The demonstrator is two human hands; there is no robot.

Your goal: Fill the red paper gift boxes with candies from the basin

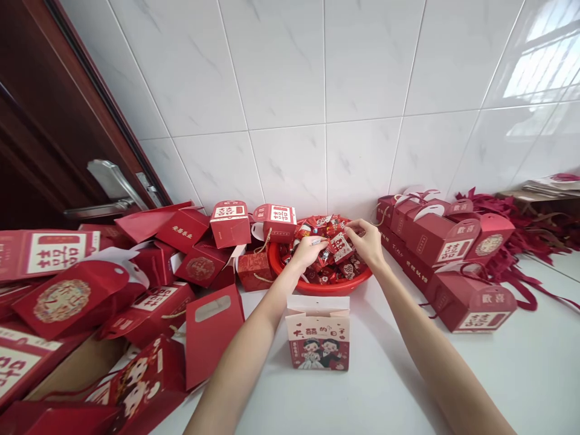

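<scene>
A red plastic basin (319,289) full of wrapped candies (324,277) stands against the tiled wall. My left hand (310,251) is over its left side, fingers closed on a small candy with a whitish wrapper, mostly hidden by the fingers. Over the right side, my right hand (366,241) pinches at a red-and-white wrapped candy (339,248); the fingertips partly cover the contact. Between my forearms a small upright gift box (318,341) with a cartoon couple on its front stands with its top flaps raised.
Red gift boxes (63,299) lie piled on the left. More boxes (441,235) are stacked at the right, beside dark red ribbons (507,266). A dark door with a metal handle (113,187) is at the upper left. The white tabletop (385,386) shows in front.
</scene>
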